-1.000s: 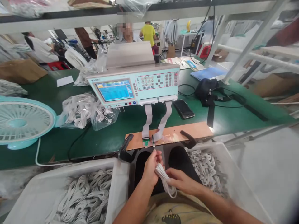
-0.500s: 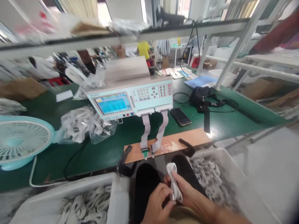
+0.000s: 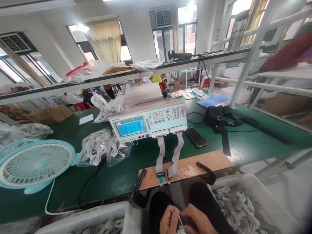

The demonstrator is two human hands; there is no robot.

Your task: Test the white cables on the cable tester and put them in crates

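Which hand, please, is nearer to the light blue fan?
Left. The left hand, pinching the white cable, is off to the right of the light blue fan; the right hand is farther right still, beyond the left.

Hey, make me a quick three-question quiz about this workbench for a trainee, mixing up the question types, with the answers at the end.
1. Multiple choice. Seen from the seat, where does the phone lie?
A) Left of the flat ribbon cables
B) Right of the flat ribbon cables
C) On top of the instrument

2. True or false. White cord shows between the left hand and the right hand.

3. Fill in the blank. The number of flat ribbon cables hanging from the instrument's front is ____.

Key: 1. B; 2. True; 3. two
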